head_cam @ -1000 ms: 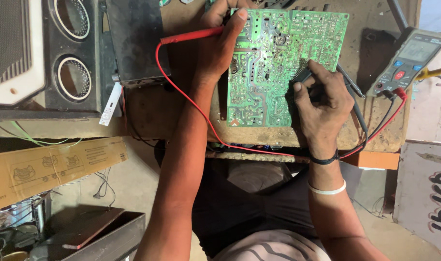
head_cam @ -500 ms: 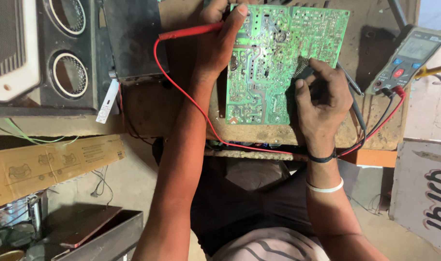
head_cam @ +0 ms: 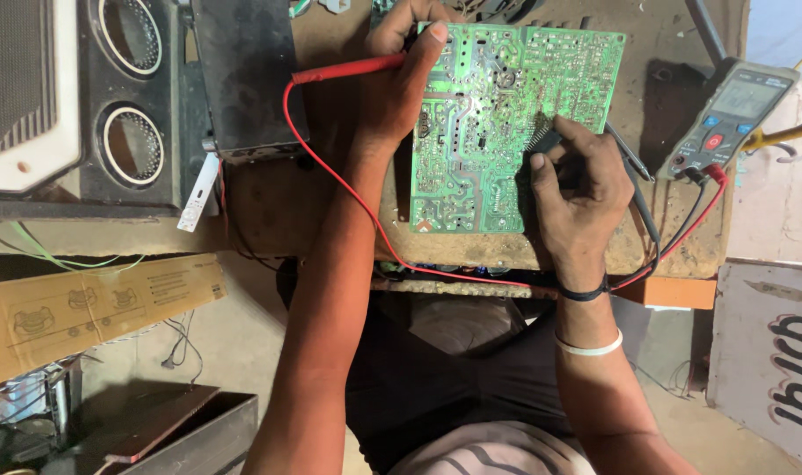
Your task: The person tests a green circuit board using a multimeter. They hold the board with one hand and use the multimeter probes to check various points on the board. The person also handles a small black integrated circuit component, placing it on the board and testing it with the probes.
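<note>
Worn and brown, the table (head_cam: 330,202) fills the upper middle of the view, its near edge running just above the person's lap, with open floor below to the left and right of the legs. Crowding the table's left side is a black speaker cabinet (head_cam: 128,105) with two round grilles; a flat cardboard box (head_cam: 93,303) sits lower left, beneath the table edge. On the table's middle lies a green circuit board (head_cam: 498,123), solder side up, its lower edge close to the table's near edge and bare tabletop showing on either side. At the far right of the table rests a grey multimeter (head_cam: 726,119), well apart from the board, with red and black leads looping off the near edge. The left hand (head_cam: 401,84) is curled over the board's upper left corner, fingers closed on a red probe (head_cam: 348,69) that juts out leftward. The right hand (head_cam: 577,189) rests on the board's right edge, fingers pinched narrow around a black probe (head_cam: 629,171) whose tip touches the board.
</note>
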